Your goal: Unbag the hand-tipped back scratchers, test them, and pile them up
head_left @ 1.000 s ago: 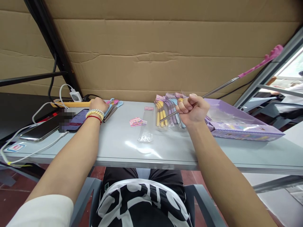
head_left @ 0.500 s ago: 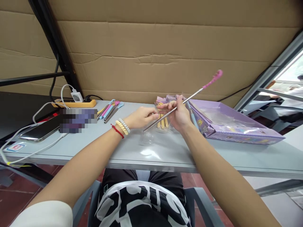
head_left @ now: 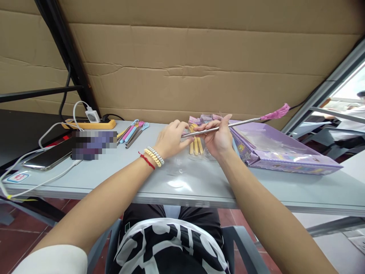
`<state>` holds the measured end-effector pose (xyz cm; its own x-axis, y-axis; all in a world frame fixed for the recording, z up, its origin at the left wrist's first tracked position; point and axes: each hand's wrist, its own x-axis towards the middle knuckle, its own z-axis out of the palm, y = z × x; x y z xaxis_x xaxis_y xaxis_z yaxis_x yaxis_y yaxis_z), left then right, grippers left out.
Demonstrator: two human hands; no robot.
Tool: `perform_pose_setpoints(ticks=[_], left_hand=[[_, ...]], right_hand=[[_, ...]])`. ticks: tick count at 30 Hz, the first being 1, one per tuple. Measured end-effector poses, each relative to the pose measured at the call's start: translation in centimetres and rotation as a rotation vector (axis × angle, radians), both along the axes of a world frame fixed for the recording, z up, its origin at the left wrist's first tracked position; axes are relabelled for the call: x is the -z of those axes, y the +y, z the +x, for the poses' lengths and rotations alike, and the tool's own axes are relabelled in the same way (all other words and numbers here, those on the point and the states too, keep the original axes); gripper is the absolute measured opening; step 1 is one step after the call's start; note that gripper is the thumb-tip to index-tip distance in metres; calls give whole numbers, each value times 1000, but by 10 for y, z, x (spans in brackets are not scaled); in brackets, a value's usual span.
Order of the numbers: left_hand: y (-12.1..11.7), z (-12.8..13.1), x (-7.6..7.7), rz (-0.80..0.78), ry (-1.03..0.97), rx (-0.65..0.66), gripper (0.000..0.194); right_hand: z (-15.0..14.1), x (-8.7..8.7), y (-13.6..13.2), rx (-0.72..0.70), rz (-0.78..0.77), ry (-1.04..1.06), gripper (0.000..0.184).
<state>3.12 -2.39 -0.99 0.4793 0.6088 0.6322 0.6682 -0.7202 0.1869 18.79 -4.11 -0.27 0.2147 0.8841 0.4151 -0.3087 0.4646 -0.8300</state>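
Telescopic-looking rod (head_left: 245, 121): slim, silvery metal, pink claw-like head (head_left: 276, 112). Lies slightly tilted across my loosely open right grip (head_left: 219, 140), head higher, toward the purple box (head_left: 288, 154); bare end left of the box, at my left grip (head_left: 172, 139).

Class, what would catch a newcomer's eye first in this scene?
Probably the long metal rod with its bright pink tip, slanting across the right hand. Next, the open purple box on the desk's right side, then the colourful sticks lying towards the left.
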Motion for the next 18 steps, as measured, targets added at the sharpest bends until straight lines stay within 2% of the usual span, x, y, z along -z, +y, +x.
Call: perform_pose_setpoints(ticks=[3, 6, 8, 12, 15, 18], left_hand=[[2, -3, -4, -120, 165, 78, 35], [11, -13, -6, -232, 234, 47, 39], [20, -23, -7, -250, 244, 12, 42], [37, -44, -8, -311, 261, -9, 55], [40, -49, -9, -319, 279, -5, 57], [32, -44, -10, -288, 283, -9, 53]], right_hand=[[-3, -1, -1, -24, -22, -32, 62], [8, -7, 1, 13, -33, 19, 56], [27, -13, 3, 122, 0, 151, 51], [66, -23, 7, 427, 25, 424, 35], [71, -23, 9, 531, -24, 309, 20], [53, -17, 8, 538, -43, 85, 21]])
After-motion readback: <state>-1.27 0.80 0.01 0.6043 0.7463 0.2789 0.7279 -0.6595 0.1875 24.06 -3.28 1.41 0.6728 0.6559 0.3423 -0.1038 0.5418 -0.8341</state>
